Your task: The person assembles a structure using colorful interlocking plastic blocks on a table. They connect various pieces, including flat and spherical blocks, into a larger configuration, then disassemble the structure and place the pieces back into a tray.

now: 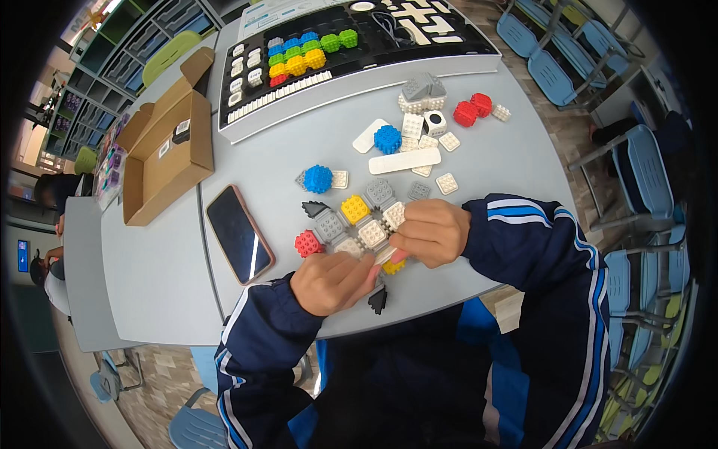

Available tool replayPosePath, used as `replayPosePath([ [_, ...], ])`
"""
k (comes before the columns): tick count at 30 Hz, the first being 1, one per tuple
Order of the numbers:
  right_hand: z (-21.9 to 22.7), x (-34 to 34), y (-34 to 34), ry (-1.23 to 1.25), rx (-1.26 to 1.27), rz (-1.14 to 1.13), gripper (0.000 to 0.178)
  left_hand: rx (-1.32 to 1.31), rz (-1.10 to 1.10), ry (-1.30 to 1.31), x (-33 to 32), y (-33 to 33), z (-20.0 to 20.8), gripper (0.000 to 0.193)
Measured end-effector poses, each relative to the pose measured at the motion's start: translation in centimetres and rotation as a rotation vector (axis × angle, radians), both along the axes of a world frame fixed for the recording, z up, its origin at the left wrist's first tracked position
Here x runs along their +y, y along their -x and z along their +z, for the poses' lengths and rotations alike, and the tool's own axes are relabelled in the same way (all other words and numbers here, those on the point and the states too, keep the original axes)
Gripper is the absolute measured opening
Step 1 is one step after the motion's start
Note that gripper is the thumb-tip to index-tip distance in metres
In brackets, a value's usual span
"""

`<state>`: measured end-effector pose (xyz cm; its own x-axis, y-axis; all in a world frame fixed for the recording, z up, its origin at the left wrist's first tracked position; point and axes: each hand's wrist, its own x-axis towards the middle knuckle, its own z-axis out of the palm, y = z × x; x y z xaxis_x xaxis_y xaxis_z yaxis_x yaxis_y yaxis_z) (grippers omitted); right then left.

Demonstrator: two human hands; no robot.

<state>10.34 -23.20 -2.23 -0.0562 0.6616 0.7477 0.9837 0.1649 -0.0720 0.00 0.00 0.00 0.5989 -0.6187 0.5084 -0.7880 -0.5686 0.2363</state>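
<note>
Close in, a knobbly plastic block assembly is lying on the grey bench between left hand and right hand, both pinching a pale piece at its near side. Round studded blue block and smooth white bar are sitting beyond; glossy phone is lying left, cardboard box and kit tray bordering farther out.

Even, fairly bright light covers the grey surface, with soft shadows; glare streaks the dark phone. The left hand and right hand look fairly crisp, while fisheye distortion bends the shelving and chairs toward a blurred black rim.
</note>
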Motion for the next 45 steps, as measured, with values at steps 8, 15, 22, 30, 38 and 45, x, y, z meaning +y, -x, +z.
replayPosePath([
  [8,0.2,0.7,-0.2,-0.074,-0.047,-0.062,0.026,0.075,-0.024,-0.011,1.1,-0.5,0.7,0.025],
  [15,0.4,-1.0,-2.5,-0.18,-0.028,-0.202,0.024,0.066,0.164,0.1,1.2,-0.2,1.4,0.023],
  [22,1.0,-3.6,-6.8,-0.157,-0.043,-0.55,0.012,-0.016,0.323,0.11,0.9,-0.3,1.5,0.018],
  [30,0.2,-3.3,-7.0,-0.026,-0.01,-0.569,0.011,0.007,0.24,0.112,0.5,-0.8,0.8,0.031],
  [38,1.0,-2.5,-4.9,0.005,0.023,-0.43,0.014,0.203,0.319,0.026,-0.2,-1.0,1.3,0.046],
  [45,0.7,-1.5,-1.6,0.175,0.187,-0.255,0.023,0.268,0.329,0.067,-0.4,-0.4,1.0,0.041],
])
